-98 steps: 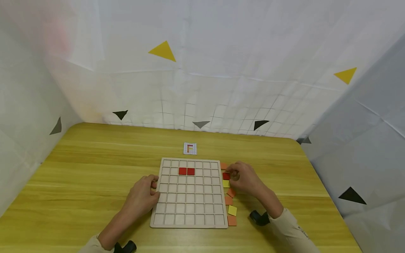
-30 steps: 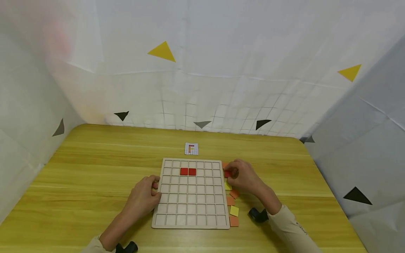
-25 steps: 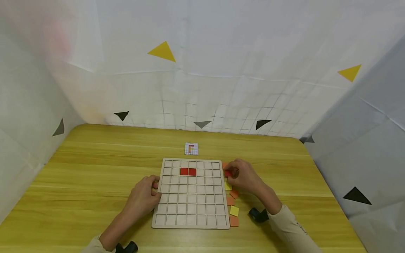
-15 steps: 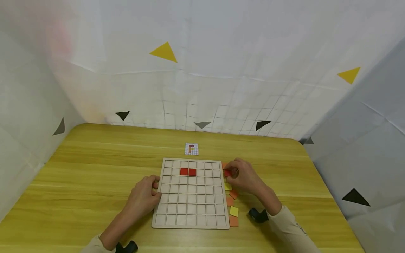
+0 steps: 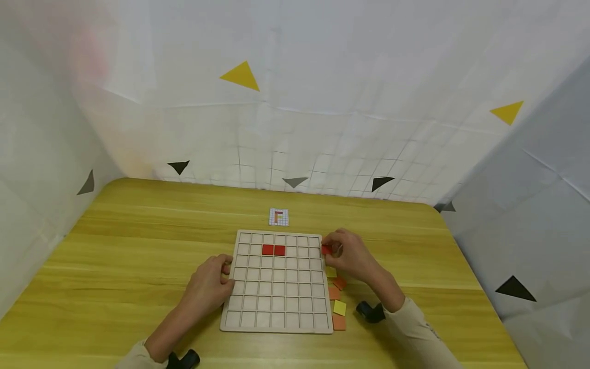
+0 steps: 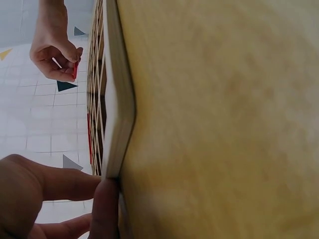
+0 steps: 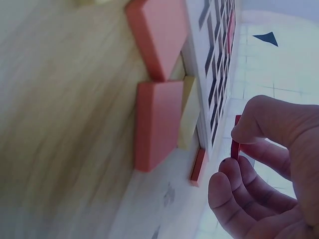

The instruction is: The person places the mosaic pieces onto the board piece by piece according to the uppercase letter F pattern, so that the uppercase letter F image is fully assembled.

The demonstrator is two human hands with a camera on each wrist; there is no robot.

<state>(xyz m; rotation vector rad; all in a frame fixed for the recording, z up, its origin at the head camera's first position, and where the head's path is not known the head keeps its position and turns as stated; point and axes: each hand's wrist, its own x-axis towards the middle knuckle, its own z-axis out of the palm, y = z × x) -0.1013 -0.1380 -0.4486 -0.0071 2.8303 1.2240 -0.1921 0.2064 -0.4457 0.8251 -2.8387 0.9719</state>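
My right hand (image 5: 352, 256) pinches a red square tile (image 5: 327, 249) between thumb and fingertips, at the right edge of the grid board (image 5: 272, 289). The right wrist view shows that held tile (image 7: 235, 139) on edge, raised off the table. My left hand (image 5: 208, 284) holds the board's left edge; in the left wrist view its thumb and finger (image 6: 70, 183) meet at the board's rim. Two red tiles (image 5: 274, 250) lie side by side in the board's second row from the back.
Along the board's right side lie orange tiles (image 5: 339, 323) and yellow tiles (image 5: 339, 307), some partly hidden by my right hand. A small pattern card (image 5: 278, 217) lies behind the board. White sheeting stands around the table (image 5: 152, 225).
My right hand has taken up the red tile from beside the board and shifted it slightly back and left, to the board's edge. The left hand stays where it was.
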